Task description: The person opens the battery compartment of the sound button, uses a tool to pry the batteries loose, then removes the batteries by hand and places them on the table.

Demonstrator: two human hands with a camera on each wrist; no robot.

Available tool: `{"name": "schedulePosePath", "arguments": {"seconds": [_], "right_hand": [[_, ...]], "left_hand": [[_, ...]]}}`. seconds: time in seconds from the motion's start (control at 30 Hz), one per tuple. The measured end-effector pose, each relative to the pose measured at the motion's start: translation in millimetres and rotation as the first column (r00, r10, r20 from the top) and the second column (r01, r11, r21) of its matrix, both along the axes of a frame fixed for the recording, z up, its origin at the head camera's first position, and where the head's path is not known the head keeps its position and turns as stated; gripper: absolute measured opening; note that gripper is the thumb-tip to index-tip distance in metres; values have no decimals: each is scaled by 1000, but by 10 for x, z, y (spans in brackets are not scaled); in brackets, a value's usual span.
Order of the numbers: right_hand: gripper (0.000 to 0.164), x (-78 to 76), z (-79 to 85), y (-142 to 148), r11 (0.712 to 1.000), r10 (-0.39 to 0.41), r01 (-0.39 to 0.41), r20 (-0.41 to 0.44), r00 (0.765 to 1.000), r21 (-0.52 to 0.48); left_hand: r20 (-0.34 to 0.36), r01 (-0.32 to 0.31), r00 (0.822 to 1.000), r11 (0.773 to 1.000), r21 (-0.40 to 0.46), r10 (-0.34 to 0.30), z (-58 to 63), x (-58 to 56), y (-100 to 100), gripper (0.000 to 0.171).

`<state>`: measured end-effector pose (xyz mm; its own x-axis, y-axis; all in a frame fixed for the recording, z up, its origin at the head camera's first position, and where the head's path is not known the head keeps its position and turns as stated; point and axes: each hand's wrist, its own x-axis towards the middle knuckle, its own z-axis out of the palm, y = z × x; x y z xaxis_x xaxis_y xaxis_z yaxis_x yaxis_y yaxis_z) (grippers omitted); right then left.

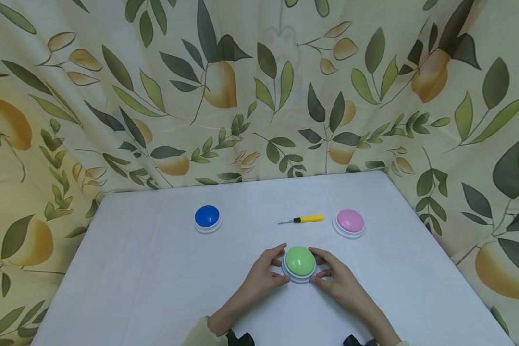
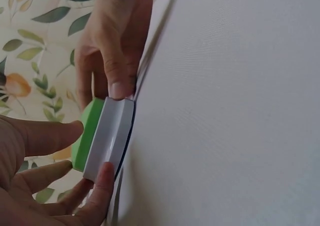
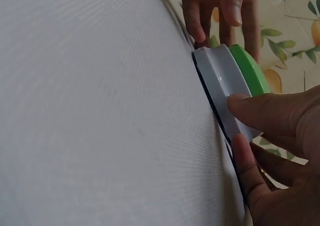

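Note:
A round push button (image 1: 300,262) with a green dome and a white base sits near the middle of the white table, between both hands. My left hand (image 1: 263,273) curves around its left side, fingertips at the dome and base edge. From the right, my right hand (image 1: 336,278) holds the base with thumb and fingers. Seen from the left wrist, the green dome (image 2: 89,133) and white base (image 2: 111,136) show side-on, with a fingertip of the left hand on the base. The right thumb (image 3: 250,108) presses the base's side in the right wrist view.
A blue push button (image 1: 207,217) stands at the back left of the table (image 1: 155,269), a pink one (image 1: 350,221) at the back right. Beside the pink button lies a screwdriver (image 1: 309,218) with a yellow handle. A fruit-and-leaf patterned curtain (image 1: 251,96) hangs behind.

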<state>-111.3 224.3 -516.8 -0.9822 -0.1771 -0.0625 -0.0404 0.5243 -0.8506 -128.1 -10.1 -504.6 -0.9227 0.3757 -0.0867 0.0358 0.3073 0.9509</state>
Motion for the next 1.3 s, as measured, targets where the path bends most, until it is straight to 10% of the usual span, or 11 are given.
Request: {"name": "schedulePosePath", "arguments": {"seconds": [0.5, 0.93, 1.3], "right_hand": [[73, 35, 12, -87, 986, 36, -64, -175, 984, -155], [69, 18, 66, -365, 954, 72, -199, -473, 878, -223], [69, -48, 178, -605, 959, 162, -262, -545, 822, -111]], "left_hand": [[-15, -77, 997, 997, -25, 77, 124, -12, -41, 69], [-7, -113, 993, 993, 40, 114, 156, 29, -184, 70], [0, -159, 987, 986, 54, 160, 196, 12, -318, 67]]}}
